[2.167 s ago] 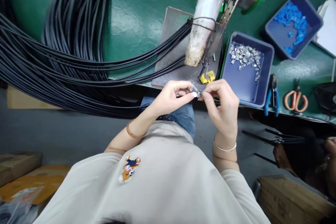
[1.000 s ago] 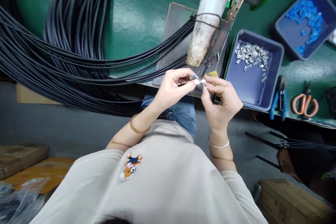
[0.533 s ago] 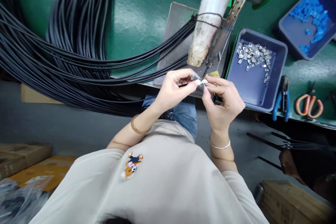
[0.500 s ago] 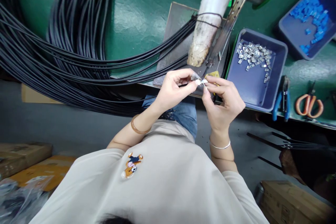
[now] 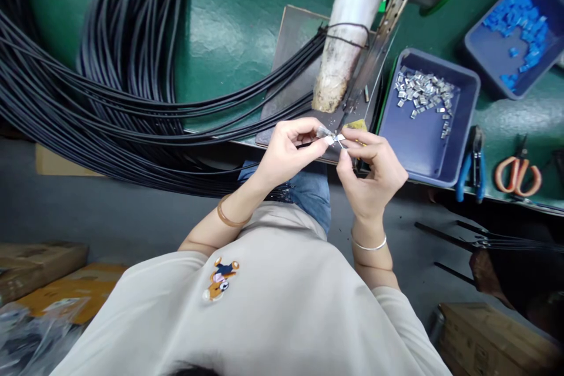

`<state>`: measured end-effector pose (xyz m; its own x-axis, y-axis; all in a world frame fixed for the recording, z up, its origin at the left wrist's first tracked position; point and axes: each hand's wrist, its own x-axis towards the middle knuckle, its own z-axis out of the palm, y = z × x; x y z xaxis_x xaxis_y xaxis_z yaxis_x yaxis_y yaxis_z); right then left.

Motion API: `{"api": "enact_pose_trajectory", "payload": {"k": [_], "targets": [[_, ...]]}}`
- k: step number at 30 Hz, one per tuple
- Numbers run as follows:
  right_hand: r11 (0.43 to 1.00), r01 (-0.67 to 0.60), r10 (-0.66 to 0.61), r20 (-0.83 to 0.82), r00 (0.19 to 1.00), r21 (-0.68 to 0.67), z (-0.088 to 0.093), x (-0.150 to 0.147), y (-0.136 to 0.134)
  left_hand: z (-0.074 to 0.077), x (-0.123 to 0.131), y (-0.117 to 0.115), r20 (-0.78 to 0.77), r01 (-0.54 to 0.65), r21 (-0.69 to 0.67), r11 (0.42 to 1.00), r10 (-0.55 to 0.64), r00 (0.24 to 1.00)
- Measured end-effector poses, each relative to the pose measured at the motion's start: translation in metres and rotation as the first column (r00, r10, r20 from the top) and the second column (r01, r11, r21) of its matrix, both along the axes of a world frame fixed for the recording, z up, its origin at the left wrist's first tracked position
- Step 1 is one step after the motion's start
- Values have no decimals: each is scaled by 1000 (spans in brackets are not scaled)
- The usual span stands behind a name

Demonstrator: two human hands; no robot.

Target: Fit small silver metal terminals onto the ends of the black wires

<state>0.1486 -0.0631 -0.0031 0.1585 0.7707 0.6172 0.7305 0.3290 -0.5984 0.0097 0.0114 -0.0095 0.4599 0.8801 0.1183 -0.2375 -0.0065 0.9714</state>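
Note:
My left hand (image 5: 293, 147) is closed in a pinch on a small whitish piece (image 5: 328, 134), too small to make out clearly. Close beside it, my right hand (image 5: 372, 167) pinches a thin pale strip (image 5: 342, 143) between thumb and fingers. The two sets of fingertips nearly meet over the bench edge. Just behind them lies a yellow piece (image 5: 356, 125), partly hidden by my right fingers. Black cables (image 5: 238, 100) run in from the left to a plastic-wrapped post (image 5: 346, 29) beyond my hands.
A blue-grey tray (image 5: 409, 153) holds small metal clips (image 5: 425, 91); another tray (image 5: 489, 70) holds blue pieces (image 5: 524, 23). Blue-handled pliers (image 5: 478, 164) and orange-handled scissors (image 5: 515, 173) lie at the right edge. A metal plate (image 5: 293, 35) lies under the post.
The bench and its objects appear shifted very slightly left in the view. Both hands keep their pinching grips, nearly unmoved.

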Motion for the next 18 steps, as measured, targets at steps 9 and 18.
{"api": "enact_pose_trajectory", "payload": {"k": [9, 18], "targets": [[1000, 4, -4, -14, 1000, 3, 0, 0, 1, -2, 2, 0, -6, -24, 4, 1000, 24, 1000], [1000, 1, 0, -31, 1000, 12, 0, -2, 1, -1, 2, -1, -10, -27, 6, 1000, 27, 1000]]}}
